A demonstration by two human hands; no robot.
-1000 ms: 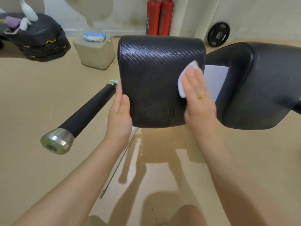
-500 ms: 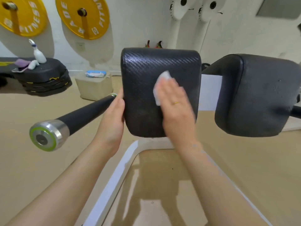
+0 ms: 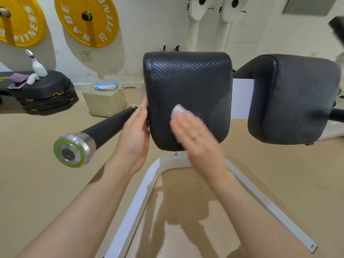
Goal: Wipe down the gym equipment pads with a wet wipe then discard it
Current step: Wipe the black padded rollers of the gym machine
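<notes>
The right hand (image 3: 193, 135) has slid the wet wipe (image 3: 178, 110) from the left pad's (image 3: 188, 86) right edge to its lower middle.

Two black pads: a middle pad (image 3: 188, 86) and a right pad (image 3: 297, 97). Two yellow weight plates on the far wall: a left plate (image 3: 20, 21) and a right plate (image 3: 87, 17). Two hands: a left hand (image 3: 134, 135) and a right hand (image 3: 195, 135). One white wipe (image 3: 178, 109). One black handle (image 3: 104, 129). One wipes pack (image 3: 106, 86). One box (image 3: 106, 103).
</notes>
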